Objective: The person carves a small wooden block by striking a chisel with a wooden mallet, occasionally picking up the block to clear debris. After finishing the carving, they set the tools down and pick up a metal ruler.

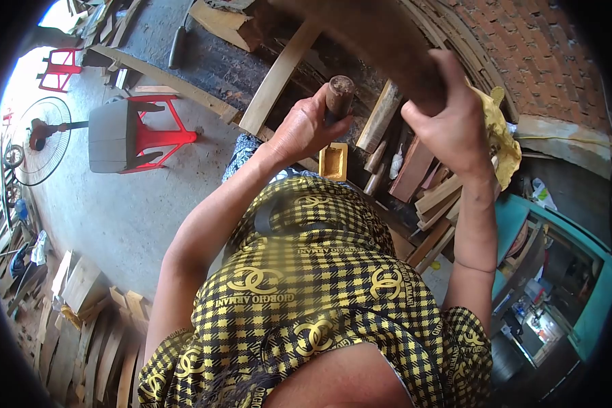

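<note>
My left hand is closed around the upright round handle of a chisel; its top end is battered and its blade is hidden. In my right hand is a thick, dark wooden mallet, raised up and leftward over the bench, slightly blurred. A pale wooden strip lies across the dark workbench, to the left of the chisel. Close below my left hand sits a small yellow rectangular box.
Wood offcuts are piled right of the box. A dark-handled tool lies on the bench. To the left are a red chair and a fan. A brick wall and a teal cabinet flank the right.
</note>
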`<state>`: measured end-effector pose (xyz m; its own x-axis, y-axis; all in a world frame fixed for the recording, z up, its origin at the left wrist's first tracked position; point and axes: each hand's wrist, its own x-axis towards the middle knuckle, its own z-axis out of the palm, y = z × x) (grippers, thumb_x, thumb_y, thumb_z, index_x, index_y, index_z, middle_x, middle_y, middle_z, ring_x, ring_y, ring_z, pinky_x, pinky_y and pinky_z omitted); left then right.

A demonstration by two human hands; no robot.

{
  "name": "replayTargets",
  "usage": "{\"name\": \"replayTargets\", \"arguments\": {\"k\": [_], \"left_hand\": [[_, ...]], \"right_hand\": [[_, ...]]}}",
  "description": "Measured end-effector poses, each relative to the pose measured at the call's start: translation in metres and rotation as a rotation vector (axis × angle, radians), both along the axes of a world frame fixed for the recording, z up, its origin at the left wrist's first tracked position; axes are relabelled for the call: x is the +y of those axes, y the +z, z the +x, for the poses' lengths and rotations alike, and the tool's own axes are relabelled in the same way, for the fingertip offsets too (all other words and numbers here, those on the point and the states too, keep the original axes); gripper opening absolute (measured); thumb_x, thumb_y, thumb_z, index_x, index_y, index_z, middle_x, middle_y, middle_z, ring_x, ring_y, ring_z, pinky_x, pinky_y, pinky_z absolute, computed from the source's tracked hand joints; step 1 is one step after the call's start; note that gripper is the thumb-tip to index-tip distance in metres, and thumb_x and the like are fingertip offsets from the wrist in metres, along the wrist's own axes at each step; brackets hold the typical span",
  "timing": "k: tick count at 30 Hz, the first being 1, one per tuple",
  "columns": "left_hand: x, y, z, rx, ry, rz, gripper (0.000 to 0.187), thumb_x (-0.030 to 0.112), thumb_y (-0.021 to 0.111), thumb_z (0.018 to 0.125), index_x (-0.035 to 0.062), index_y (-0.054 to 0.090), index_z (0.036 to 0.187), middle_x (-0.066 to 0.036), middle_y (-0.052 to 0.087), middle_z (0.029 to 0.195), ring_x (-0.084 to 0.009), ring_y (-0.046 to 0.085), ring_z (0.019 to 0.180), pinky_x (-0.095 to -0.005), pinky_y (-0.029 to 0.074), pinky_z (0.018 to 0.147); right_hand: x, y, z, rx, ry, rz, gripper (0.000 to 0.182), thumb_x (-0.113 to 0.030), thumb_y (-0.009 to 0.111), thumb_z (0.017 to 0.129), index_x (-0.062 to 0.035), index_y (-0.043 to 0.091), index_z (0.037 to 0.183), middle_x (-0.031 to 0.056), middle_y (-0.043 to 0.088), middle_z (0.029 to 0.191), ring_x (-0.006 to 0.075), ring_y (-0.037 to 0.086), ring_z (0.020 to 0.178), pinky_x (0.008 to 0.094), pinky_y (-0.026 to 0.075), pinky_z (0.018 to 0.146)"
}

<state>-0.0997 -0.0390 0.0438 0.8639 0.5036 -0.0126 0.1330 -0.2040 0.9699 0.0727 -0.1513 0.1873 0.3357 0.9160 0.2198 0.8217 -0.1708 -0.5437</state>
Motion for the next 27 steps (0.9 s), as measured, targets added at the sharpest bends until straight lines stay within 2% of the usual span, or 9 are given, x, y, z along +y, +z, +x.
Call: {"name": "replayTargets", "arguments": {"k": [1,2,5,7,14,19,24,26,27], "left_hand": [[0.0,-0.001,0.0,0.0,-0.011,-0.016,0.037,0.02,0.071,0.088,0.004,0.052,0.116,-0.019,0.069,0.091,-0.033,0.069,0.084,-0.0403,0.053,0.076],[-0.001,-0.001,-0.001,-0.002,-0.008,-0.016,0.037,0.02,0.071,0.088,0.004,0.052,0.116,-0.019,0.069,0.091,-0.033,0.069,0.084,-0.0403,0.053,0.076],[0.0,-0.001,-0.002,-0.044,-0.014,-0.01,0.039,0.021,0.071,0.088,0.0039,0.051,0.116,-0.021,0.069,0.093,-0.0357,0.069,0.087,-0.0412,0.052,0.076],[0.001,-0.004,-0.001,0.044,-0.051,-0.002,0.026,0.018,0.069,0.092,0.0054,0.057,0.112,-0.008,0.068,0.096,-0.014,0.065,0.088,-0.0314,0.054,0.078],[-0.004,-0.002,-0.001,-0.126,0.01,-0.049,0.029,0.011,0.07,0.09,0.0043,0.055,0.115,-0.006,0.066,0.093,-0.0085,0.059,0.09,-0.0314,0.052,0.08],[0.001,0.0,-0.008,-0.116,0.024,-0.005,0.039,0.013,0.073,0.087,0.004,0.053,0.12,-0.014,0.068,0.099,-0.0258,0.067,0.088,-0.0373,0.052,0.082],[0.002,0.003,-0.008,-0.127,0.012,-0.034,0.041,0.015,0.072,0.088,0.0054,0.052,0.122,-0.02,0.067,0.093,-0.0329,0.066,0.083,-0.0385,0.052,0.077],[0.004,0.004,-0.008,-0.032,-0.027,-0.059,0.053,0.014,0.072,0.082,0.0085,0.047,0.129,-0.025,0.066,0.1,-0.0464,0.061,0.099,-0.0474,0.052,0.081],[0.004,0.004,-0.007,-0.034,-0.028,-0.059,0.053,0.014,0.072,0.082,0.0085,0.047,0.129,-0.025,0.066,0.1,-0.0464,0.061,0.099,-0.0474,0.052,0.081]], "right_hand": [[-0.002,-0.007,0.002,-0.015,0.003,-0.186,0.055,-0.01,0.08,0.074,-0.0093,0.049,0.12,0.0182,0.069,0.094,0.0368,0.071,0.09,0.0447,0.058,0.078],[-0.002,-0.014,0.005,-0.114,0.13,-0.242,0.057,-0.011,0.08,0.075,-0.0085,0.047,0.122,0.0196,0.069,0.094,0.0376,0.07,0.09,0.0456,0.058,0.079],[-0.003,-0.019,0.003,-0.084,0.085,-0.323,0.052,-0.002,0.073,0.074,-0.0076,0.05,0.121,0.02,0.068,0.095,0.0398,0.068,0.092,0.0462,0.053,0.076],[-0.005,-0.016,0.003,-0.049,0.028,-0.355,0.053,-0.002,0.072,0.074,-0.0074,0.049,0.122,0.0222,0.067,0.096,0.0432,0.065,0.092,0.0486,0.052,0.077],[-0.005,-0.014,0.0,-0.054,0.08,-0.279,0.056,-0.009,0.078,0.076,-0.0066,0.048,0.123,0.0233,0.068,0.1,0.0439,0.066,0.095,0.0498,0.055,0.078],[-0.004,-0.017,-0.007,-0.026,0.048,-0.307,0.055,-0.003,0.07,0.073,-0.0074,0.051,0.124,0.0233,0.066,0.101,0.0452,0.063,0.099,0.0488,0.051,0.079],[-0.001,-0.016,-0.011,-0.03,0.039,-0.348,0.054,-0.001,0.068,0.073,-0.0071,0.051,0.123,0.0234,0.066,0.099,0.0446,0.064,0.097,0.0494,0.051,0.078],[0.0,-0.013,-0.013,-0.001,0.031,-0.354,0.047,-0.003,0.07,0.075,-0.0078,0.05,0.117,0.0214,0.067,0.099,0.0446,0.064,0.095,0.0506,0.051,0.078],[0.0,-0.015,-0.012,0.001,0.029,-0.354,0.047,-0.003,0.07,0.075,-0.0079,0.049,0.117,0.0211,0.067,0.099,0.0444,0.064,0.095,0.0507,0.051,0.078]]}}
